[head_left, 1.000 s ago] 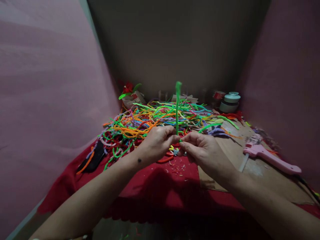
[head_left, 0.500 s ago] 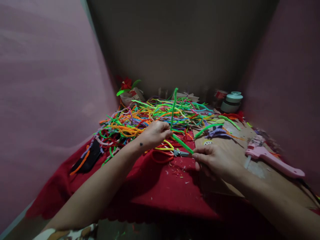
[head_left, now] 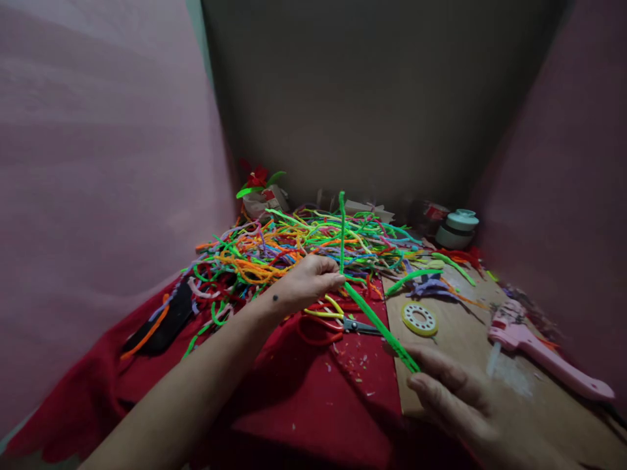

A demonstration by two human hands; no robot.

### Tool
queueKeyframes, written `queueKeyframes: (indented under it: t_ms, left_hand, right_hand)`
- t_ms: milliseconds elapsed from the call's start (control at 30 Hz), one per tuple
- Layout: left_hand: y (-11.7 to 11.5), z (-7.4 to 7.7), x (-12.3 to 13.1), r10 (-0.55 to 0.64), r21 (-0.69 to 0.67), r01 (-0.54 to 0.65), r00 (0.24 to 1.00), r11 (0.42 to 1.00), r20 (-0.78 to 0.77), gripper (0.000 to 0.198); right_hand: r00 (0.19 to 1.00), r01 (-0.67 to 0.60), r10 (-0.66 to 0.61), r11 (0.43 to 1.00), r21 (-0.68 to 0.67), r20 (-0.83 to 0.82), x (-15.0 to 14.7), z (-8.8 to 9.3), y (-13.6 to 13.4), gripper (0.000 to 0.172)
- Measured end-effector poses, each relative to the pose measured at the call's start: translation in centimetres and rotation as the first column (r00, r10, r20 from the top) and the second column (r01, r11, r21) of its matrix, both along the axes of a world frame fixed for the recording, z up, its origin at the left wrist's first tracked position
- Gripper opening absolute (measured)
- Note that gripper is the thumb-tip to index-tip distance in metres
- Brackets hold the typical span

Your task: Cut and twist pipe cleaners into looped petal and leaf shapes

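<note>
A green pipe cleaner [head_left: 375, 318] stretches between my two hands, above the table. My left hand [head_left: 316, 277] pinches it near the middle, and one end rises upright above those fingers. Lower down to the right, my right hand [head_left: 455, 388] holds the other part between thumb and fingers, where it looks doubled. Scissors [head_left: 350, 323] with yellow and red handles lie just under the pipe cleaner, on the red cloth [head_left: 313, 391]. Right of them, a round yellow-and-white spool [head_left: 420, 318] rests on the cardboard [head_left: 465, 326].
A big heap of coloured pipe cleaners [head_left: 274, 251] covers the back of the table. A pink glue gun [head_left: 543, 352] lies at the right. Behind stand a teal-lidded jar [head_left: 458, 228] and a red flower [head_left: 257, 176]. A black object [head_left: 164, 323] lies at the left.
My right hand has moved down and to the right along the pipe cleaner, so a longer stretch shows between my hands. The yellow-and-white spool is now fully uncovered. The view has shifted slightly.
</note>
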State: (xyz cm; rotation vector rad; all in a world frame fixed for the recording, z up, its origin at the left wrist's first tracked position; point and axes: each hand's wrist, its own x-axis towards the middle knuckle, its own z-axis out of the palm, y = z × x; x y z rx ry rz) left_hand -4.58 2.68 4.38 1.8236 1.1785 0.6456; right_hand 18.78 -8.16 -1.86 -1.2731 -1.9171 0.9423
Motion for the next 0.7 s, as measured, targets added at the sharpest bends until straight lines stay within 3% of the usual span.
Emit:
queueKeyframes:
  t_ms: [100,233,333,433,500,600,633,700]
  left_hand:
    - [0.0,-0.3,-0.1,0.012,0.028,-0.012,1.000,1.000,-0.005,0.027]
    - [0.1,-0.7,-0.5,-0.017,-0.017,0.017,1.000,1.000,0.020,0.027]
    - [-0.2,-0.6,-0.5,-0.068,-0.069,0.071,0.997,0.995,0.044,0.027]
    - [-0.5,-0.5,-0.4,-0.065,-0.070,0.068,0.997,0.995,0.051,0.027]
    - [-0.4,-0.6,-0.6,-0.071,-0.060,0.073,0.996,0.996,0.049,0.027]
    - [-0.3,-0.8,-0.8,-0.102,-0.062,0.107,0.992,0.992,0.069,0.027]
    - [-0.3,-0.8,-0.8,-0.108,-0.073,0.114,0.991,0.991,0.081,0.026]
    - [-0.4,-0.9,-0.4,-0.085,-0.096,0.095,0.991,0.991,0.104,0.025]
  right_hand:
    - [0.991,-0.106,0.098,0.991,0.082,0.094,0.1,-0.2,-0.6,0.044]
    - [0.983,-0.138,0.121,0.984,0.116,0.139,0.4,1.8,1.0,0.064]
    - [0.973,-0.178,0.153,0.974,0.143,0.171,1.1,4.1,3.9,0.056]
    - [0.838,-0.464,0.393,0.878,0.117,0.379,2.3,6.2,6.2,0.042]
    - [0.835,-0.434,0.312,0.880,0.195,0.453,3.0,7.4,7.0,0.034]
    - [0.890,-0.302,0.123,0.882,0.363,0.440,2.5,8.6,7.3,0.023]
    - [0.904,-0.276,0.122,0.899,0.340,0.410,1.7,8.6,7.4,0.023]
    - [0.952,-0.222,0.189,0.967,0.121,0.240,-0.6,8.0,7.6,0.029]
